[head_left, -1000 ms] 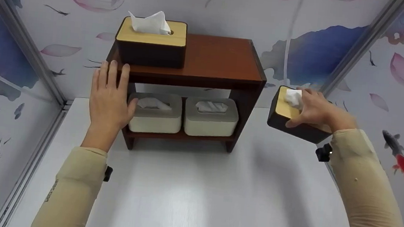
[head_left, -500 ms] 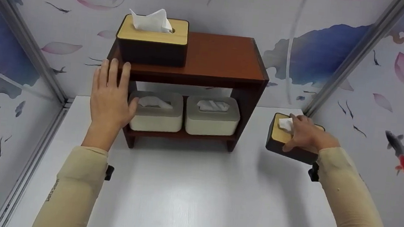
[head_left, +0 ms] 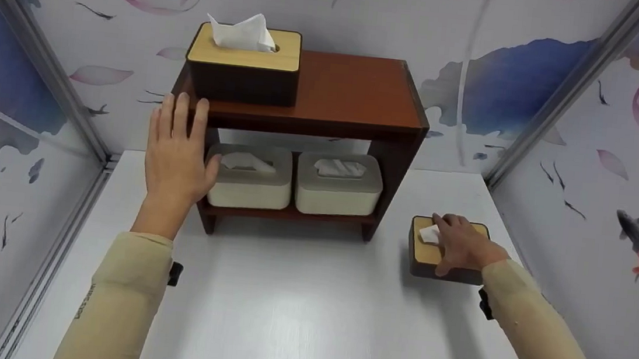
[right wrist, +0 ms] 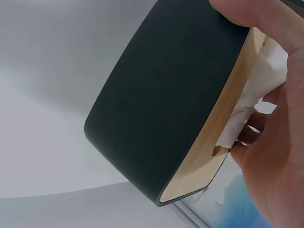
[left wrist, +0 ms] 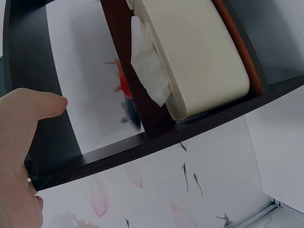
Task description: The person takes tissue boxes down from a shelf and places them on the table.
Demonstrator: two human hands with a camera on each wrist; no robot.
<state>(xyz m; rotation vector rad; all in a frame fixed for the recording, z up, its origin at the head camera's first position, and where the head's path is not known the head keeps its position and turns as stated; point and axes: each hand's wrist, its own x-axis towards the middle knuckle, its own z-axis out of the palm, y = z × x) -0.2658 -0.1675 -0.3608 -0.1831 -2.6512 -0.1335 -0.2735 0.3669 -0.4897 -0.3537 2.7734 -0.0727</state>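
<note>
My right hand grips a black tissue box across its wood-coloured lid, thumb on the near side. White tissue sticks out beside the palm in the right wrist view. The box is low over the white surface; I cannot tell whether it touches. My left hand rests with straight fingers against the left front edge of a reddish-brown shelf. In the left wrist view its thumb lies along the dark side panel. A second black tissue box with a wood-coloured lid sits on the shelf's top left.
Two cream tissue boxes with grey lids, a left one and a right one, stand side by side on the lower shelf. The white surface extends in front. Printed panels with metal frames enclose the sides and back.
My right hand has brought the black tissue box down and toward me, slightly left, and the box has turned squarer to the shelf. The left hand has stayed in place.
</note>
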